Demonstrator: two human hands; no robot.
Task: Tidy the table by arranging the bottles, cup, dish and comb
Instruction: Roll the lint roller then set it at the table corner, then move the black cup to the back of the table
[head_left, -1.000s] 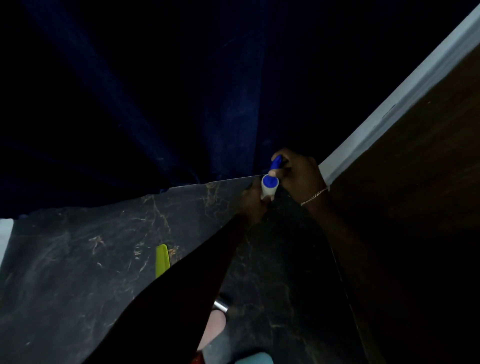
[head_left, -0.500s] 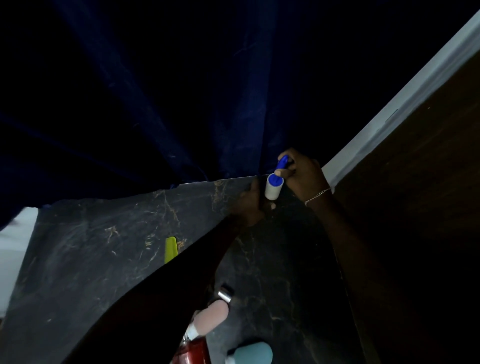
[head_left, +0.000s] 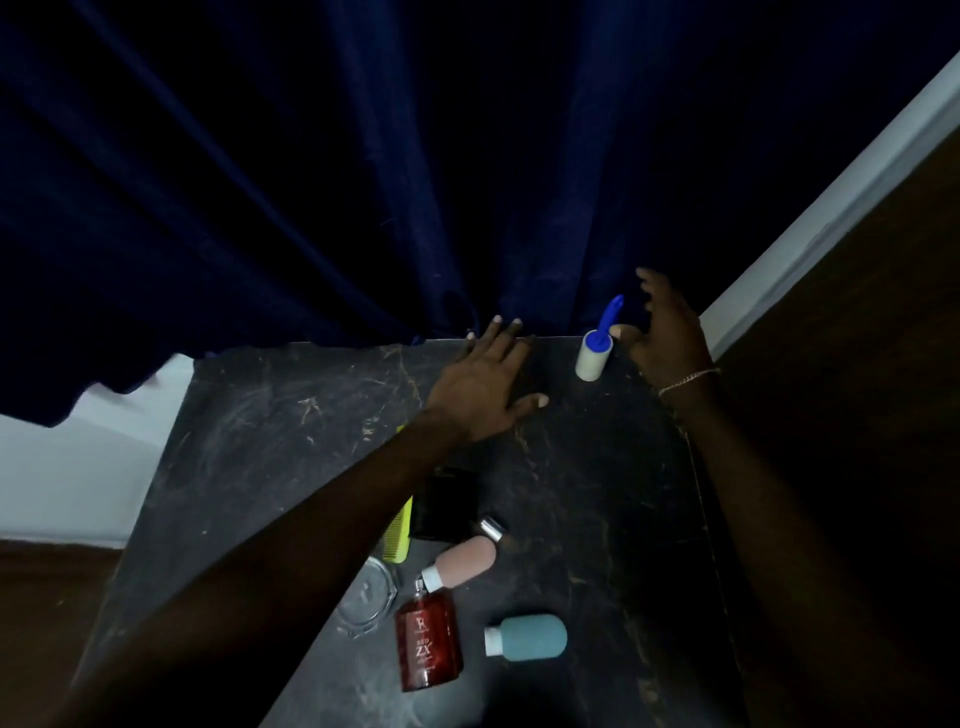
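A white roller with a blue handle (head_left: 595, 347) stands at the far right corner of the dark marble table (head_left: 270, 415). My right hand (head_left: 662, 332) is open just right of it, fingers spread, not holding it. My left hand (head_left: 491, 382) lies flat and open on the table to its left. Nearer me lie a pink bottle (head_left: 462, 561), a red perfume bottle (head_left: 428, 642), a teal bottle (head_left: 527, 636), a glass dish (head_left: 366, 603), a yellow-green comb (head_left: 399, 535) partly under my left arm, and a black cup (head_left: 447, 501).
A dark blue curtain (head_left: 363, 182) hangs right behind the table's far edge. A white wall strip (head_left: 831, 208) and dark wooden panel (head_left: 857, 389) border the right side. White floor (head_left: 62, 467) shows to the left.
My right hand let go of the roller, which now stands alone at the far corner. My left hand spread flat on the table. The view tilted down, revealing the bottles and dish.
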